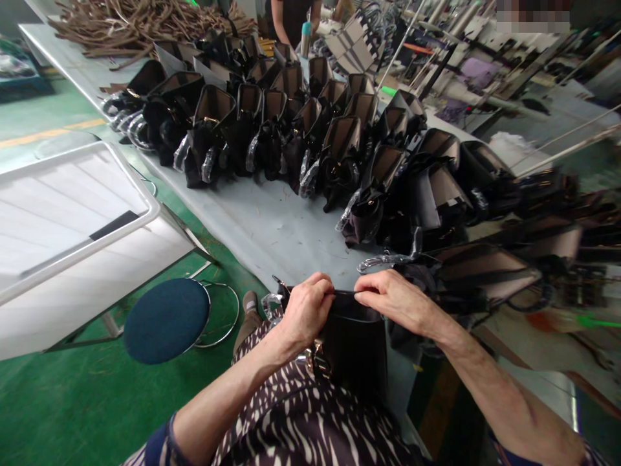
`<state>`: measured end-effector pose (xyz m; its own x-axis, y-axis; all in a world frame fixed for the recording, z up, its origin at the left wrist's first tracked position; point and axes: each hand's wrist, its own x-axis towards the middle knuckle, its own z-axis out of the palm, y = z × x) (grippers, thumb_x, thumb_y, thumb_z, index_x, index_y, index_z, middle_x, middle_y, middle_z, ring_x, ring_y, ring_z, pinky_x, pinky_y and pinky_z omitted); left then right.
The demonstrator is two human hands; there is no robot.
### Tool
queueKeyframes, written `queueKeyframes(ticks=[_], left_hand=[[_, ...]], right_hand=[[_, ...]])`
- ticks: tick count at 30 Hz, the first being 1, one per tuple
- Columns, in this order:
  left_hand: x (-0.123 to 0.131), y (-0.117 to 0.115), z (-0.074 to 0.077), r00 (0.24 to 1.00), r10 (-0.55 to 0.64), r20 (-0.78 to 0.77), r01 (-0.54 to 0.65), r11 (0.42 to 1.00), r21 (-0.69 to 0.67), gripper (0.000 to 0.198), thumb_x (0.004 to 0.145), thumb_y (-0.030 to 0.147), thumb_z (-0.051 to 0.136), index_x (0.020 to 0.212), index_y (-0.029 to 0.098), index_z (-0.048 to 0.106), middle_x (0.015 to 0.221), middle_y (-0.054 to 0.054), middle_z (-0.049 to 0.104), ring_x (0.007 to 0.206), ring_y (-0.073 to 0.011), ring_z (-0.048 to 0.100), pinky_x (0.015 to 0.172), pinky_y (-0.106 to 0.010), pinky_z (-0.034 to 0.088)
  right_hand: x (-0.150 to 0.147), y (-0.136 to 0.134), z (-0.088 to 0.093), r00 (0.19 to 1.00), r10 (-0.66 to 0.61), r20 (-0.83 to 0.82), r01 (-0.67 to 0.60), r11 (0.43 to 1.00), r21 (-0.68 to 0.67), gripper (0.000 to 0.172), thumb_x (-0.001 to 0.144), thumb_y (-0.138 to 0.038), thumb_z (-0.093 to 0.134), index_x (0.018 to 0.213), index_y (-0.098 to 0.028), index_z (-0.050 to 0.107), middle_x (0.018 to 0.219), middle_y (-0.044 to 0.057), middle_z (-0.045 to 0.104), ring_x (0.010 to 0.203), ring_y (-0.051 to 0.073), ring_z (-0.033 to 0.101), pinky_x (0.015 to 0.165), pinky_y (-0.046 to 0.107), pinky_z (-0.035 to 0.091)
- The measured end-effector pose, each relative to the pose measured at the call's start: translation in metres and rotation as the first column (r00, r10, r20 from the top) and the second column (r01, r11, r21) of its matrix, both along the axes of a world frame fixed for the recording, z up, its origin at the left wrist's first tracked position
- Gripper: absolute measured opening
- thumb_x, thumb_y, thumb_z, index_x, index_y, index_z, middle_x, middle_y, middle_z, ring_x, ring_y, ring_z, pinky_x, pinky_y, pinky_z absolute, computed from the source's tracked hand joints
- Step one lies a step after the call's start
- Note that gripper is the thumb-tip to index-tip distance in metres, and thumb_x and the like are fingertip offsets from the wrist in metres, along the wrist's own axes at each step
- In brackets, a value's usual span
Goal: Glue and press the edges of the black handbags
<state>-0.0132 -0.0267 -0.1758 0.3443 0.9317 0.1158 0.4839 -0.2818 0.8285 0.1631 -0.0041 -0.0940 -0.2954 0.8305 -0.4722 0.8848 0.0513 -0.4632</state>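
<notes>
A black bag (356, 349) stands upright against my patterned clothing, with metal hardware on its left side. My left hand (310, 304) pinches the upper edge of the bag at its left. On the same edge, farther right, the thumb and fingers of my right hand (388, 294) are closed. Between the two hands a short stretch of the dark rim shows, with the bag's opening just below it. Clear plastic wrapping is beside my left hand.
Many black bags with brown insides (342, 136) cover the grey table (272, 220). Brown strips (145, 26) are heaped at the back left. A blue round stool (167, 320) and a white tray table (150, 213) stand left. Another person's arms (281, 22) show behind.
</notes>
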Motion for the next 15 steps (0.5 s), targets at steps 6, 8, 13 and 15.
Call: queueKeyframes(ticks=[6, 8, 13, 15], left_hand=[[0.0039, -0.0010, 0.0014, 0.998, 0.042, 0.053, -0.041, 0.999, -0.027, 0.012, 0.074, 0.006, 0.061, 0.074, 0.018, 0.060, 0.093, -0.002, 0.063, 0.083, -0.0140, 0.060, 0.075, -0.023, 0.045], [0.0052, -0.0012, 0.0020, 0.996, 0.057, 0.072, -0.053, 0.997, -0.053, 0.011, 0.072, 0.007, 0.063, 0.074, 0.018, 0.062, 0.093, -0.002, 0.063, 0.085, -0.0150, 0.061, 0.076, -0.024, 0.046], [0.0070, -0.0020, 0.0024, 0.986, 0.082, 0.142, -0.066, 0.991, -0.114, 0.011, 0.072, 0.007, 0.063, 0.071, 0.018, 0.064, 0.093, -0.002, 0.063, 0.086, -0.0154, 0.061, 0.077, -0.025, 0.046], [0.0062, -0.0027, 0.0022, 0.976, 0.098, 0.196, -0.066, 0.985, -0.159, 0.011, 0.071, 0.007, 0.065, 0.068, 0.018, 0.065, 0.094, -0.002, 0.063, 0.087, -0.0154, 0.060, 0.079, -0.025, 0.045]], right_hand=[[-0.0024, -0.0020, -0.0005, 1.000, -0.006, 0.002, 0.006, 1.000, 0.030, 0.021, 0.079, -0.028, 0.049, 0.063, -0.020, 0.060, 0.054, -0.004, 0.052, 0.057, 0.011, 0.047, 0.053, 0.023, 0.029], [-0.0029, -0.0023, -0.0010, 1.000, -0.003, 0.007, 0.003, 0.999, 0.043, 0.021, 0.079, -0.028, 0.049, 0.063, -0.020, 0.060, 0.055, -0.005, 0.052, 0.057, 0.011, 0.047, 0.053, 0.023, 0.028], [-0.0042, -0.0014, 0.0001, 1.000, -0.004, 0.021, 0.003, 0.999, 0.052, 0.020, 0.079, -0.027, 0.049, 0.063, -0.020, 0.060, 0.055, -0.004, 0.053, 0.058, 0.011, 0.047, 0.053, 0.023, 0.029], [-0.0052, -0.0018, 0.0006, 0.999, -0.023, 0.033, 0.021, 0.998, 0.056, 0.020, 0.078, -0.027, 0.049, 0.064, -0.021, 0.061, 0.054, -0.004, 0.052, 0.058, 0.011, 0.047, 0.053, 0.023, 0.029]])
